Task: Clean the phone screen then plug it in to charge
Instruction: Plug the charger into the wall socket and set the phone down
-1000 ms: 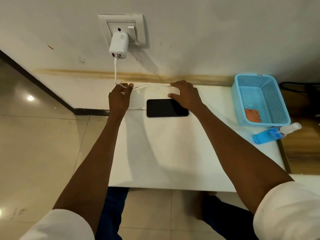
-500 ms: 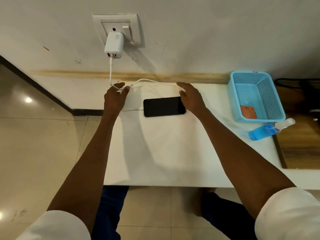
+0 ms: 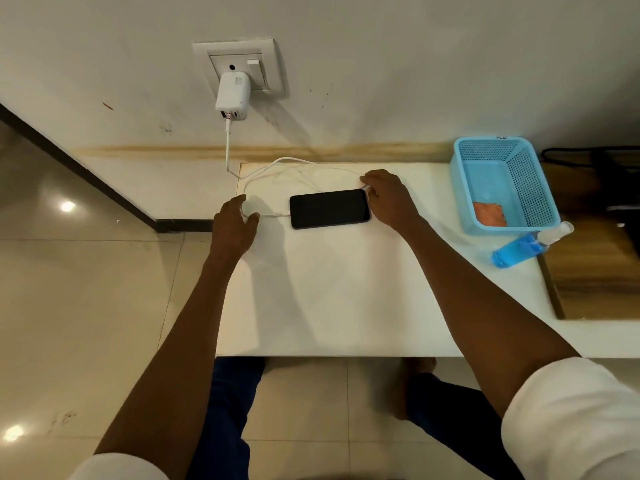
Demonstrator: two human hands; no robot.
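A white counter (image 3: pixel 329 299) stands against an off-white wall (image 3: pixel 415 64). On the wall above the counter's far left corner sits a white socket plate (image 3: pixel 273 60), and a yellowish stain band (image 3: pixel 346 148) runs along the wall just above the counter's far edge. Left of the counter, glossy beige floor tiles (image 3: pixel 86 306) reflect ceiling lights, bordered by a dark skirting (image 3: pixel 69 161). Right of the counter lies a brown wooden surface (image 3: pixel 595 282).
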